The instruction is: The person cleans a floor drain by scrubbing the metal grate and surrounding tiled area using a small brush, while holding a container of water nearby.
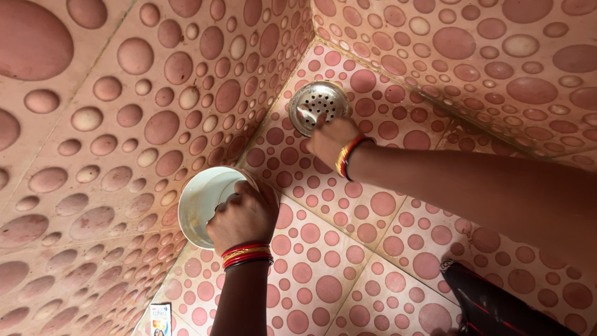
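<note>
A round perforated steel drain cover (316, 99) sits in the floor corner where two tiled walls meet. My right hand (333, 140) reaches in from the right, and its fingertips are bunched on the cover's near edge. Yellow and red bangles ring that wrist. My left hand (244, 216) comes up from the bottom and grips the rim of a white round container (200, 200), tilted against the left wall. The container's inside looks wet and mostly empty. Red and gold bangles are on the left wrist.
Pink tiles with raised round dots cover the floor (348, 261) and both walls. A small printed sachet (160, 319) lies at the bottom left by the wall. Dark cloth with red trim (491, 305) shows at the bottom right.
</note>
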